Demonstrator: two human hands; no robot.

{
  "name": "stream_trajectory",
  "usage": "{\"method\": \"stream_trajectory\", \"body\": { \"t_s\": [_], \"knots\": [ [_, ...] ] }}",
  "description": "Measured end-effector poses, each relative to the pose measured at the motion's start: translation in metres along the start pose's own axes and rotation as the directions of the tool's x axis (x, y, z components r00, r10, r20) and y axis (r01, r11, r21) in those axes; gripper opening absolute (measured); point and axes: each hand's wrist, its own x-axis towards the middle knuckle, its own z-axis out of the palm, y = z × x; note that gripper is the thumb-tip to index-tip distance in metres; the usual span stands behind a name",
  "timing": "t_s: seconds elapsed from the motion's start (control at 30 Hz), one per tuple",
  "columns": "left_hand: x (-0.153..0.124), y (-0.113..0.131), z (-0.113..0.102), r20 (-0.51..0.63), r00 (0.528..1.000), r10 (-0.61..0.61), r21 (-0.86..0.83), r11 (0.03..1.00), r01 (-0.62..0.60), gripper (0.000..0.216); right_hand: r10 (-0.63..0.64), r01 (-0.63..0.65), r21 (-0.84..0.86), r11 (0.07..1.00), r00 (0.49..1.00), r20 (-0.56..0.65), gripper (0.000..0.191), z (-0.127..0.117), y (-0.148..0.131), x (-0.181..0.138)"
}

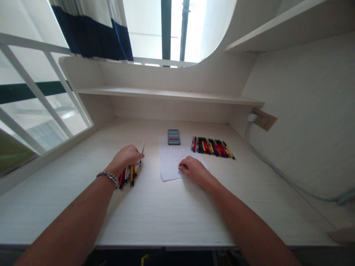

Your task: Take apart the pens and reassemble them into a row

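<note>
On the counter [155,218]: pen bundle [132,174], beneath the left hand [129,155]; one pen [143,148], in that hand. Paper [169,164], left of and beyond the right hand [193,169]; rectangular object [173,137], on the paper's far part. Pen row [213,147], beyond the right hand, rightward. Shelf [172,94], behind, beyond both hands.

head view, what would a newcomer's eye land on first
Probably the row of pens, its red, yellow and blue vivid against the pale desk, beyond the right hand. Next, perhaps, the silver bracelet on the left wrist, then the pen in the left hand, left of the paper.
</note>
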Motion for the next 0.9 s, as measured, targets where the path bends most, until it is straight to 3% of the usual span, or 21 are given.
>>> {"method": "stream_trajectory", "body": {
  "t_s": [0.13,0.27,0.43,0.6,0.73,0.9],
  "knots": [
    [-0.003,0.011,-0.006,-0.052,0.996,0.075,-0.042,0.996,-0.077,0.035,0.014,-0.014,-0.001,1.000,1.000,0.008,0.021,-0.001,-0.001,0.000],
    [-0.011,0.027,-0.002,-0.084,0.980,0.180,-0.193,0.962,-0.193,0.038,0.005,-0.005,0.004,1.000,1.000,0.005,0.021,-0.002,-0.002,-0.001],
    [-0.022,0.058,0.019,-0.133,0.933,0.334,-0.215,0.910,-0.356,0.029,0.000,0.000,-0.023,1.000,1.000,-0.014,0.021,-0.013,0.005,-0.001],
    [-0.025,0.084,0.051,-0.122,0.896,0.428,-0.124,0.889,-0.442,0.022,0.176,-0.193,-0.091,0.977,0.970,-0.167,0.023,-0.034,0.029,-0.001],
    [-0.023,0.088,0.066,-0.101,0.886,0.453,-0.042,0.887,-0.459,0.023,0.266,-0.295,-0.110,0.949,0.939,-0.219,0.024,-0.040,0.048,-0.002],
    [-0.024,0.083,0.068,-0.114,0.854,0.507,-0.051,0.856,-0.515,0.028,0.228,-0.250,-0.098,0.963,0.954,-0.194,0.024,-0.033,0.052,0.001]
  ]
}}
